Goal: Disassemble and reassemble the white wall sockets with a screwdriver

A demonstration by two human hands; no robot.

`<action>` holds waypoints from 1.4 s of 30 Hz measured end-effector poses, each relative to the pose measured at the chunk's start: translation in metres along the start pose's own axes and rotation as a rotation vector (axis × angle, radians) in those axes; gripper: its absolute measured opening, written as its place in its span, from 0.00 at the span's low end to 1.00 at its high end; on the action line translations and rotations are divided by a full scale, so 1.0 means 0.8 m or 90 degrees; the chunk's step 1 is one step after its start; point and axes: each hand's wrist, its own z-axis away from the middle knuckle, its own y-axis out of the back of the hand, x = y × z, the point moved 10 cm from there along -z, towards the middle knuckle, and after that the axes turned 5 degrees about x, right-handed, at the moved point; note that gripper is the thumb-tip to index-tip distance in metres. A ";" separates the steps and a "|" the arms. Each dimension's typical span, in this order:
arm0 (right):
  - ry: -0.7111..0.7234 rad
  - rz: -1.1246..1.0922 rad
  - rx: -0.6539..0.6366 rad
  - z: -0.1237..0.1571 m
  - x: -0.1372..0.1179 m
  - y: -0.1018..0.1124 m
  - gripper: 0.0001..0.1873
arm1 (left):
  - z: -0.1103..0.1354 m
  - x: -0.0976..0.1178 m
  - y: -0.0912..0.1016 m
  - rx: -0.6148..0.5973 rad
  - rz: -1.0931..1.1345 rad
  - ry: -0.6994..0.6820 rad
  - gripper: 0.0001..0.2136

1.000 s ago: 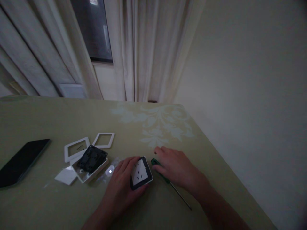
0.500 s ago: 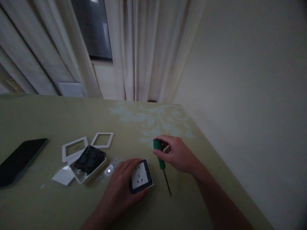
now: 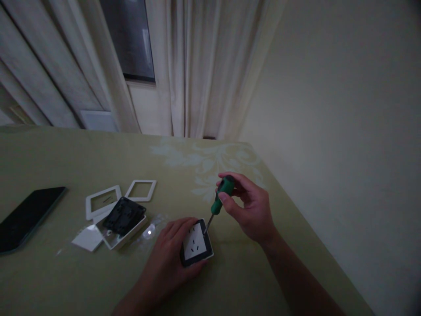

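Note:
My left hand (image 3: 171, 245) is closed around the left side of a wall socket (image 3: 194, 242), which has a white face with slots, a dark border and a white box beneath. A green-handled screwdriver (image 3: 224, 192) is gripped in the fingers of my right hand (image 3: 255, 210). Its shaft slants down to the left, and the tip meets the dark border at the socket's upper right side. Whether the tip sits in a screw is too small to tell.
Left of the socket, a black socket module (image 3: 123, 216) lies tilted in a white box (image 3: 123, 240). Two white frames (image 3: 103, 193), a white square plate (image 3: 88, 238) and clear plastic wrap (image 3: 149, 231) lie around it. A dark flat device (image 3: 29, 217) rests far left. A wall (image 3: 345, 131) borders the table's right edge.
My right hand has raised and tilted the screwdriver, bringing its tip from beside the socket onto the dark border. The left hand keeps its hold on the socket.

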 end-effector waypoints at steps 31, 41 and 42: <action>0.210 0.085 -0.126 0.016 -0.056 -0.019 0.20 | 0.005 0.001 -0.001 0.025 -0.011 -0.041 0.37; 0.191 0.080 -0.138 0.022 -0.066 -0.029 0.23 | 0.003 0.002 0.001 0.038 -0.012 -0.049 0.37; 0.200 0.094 -0.114 0.022 -0.069 -0.026 0.21 | 0.003 0.001 0.001 0.039 -0.012 -0.049 0.37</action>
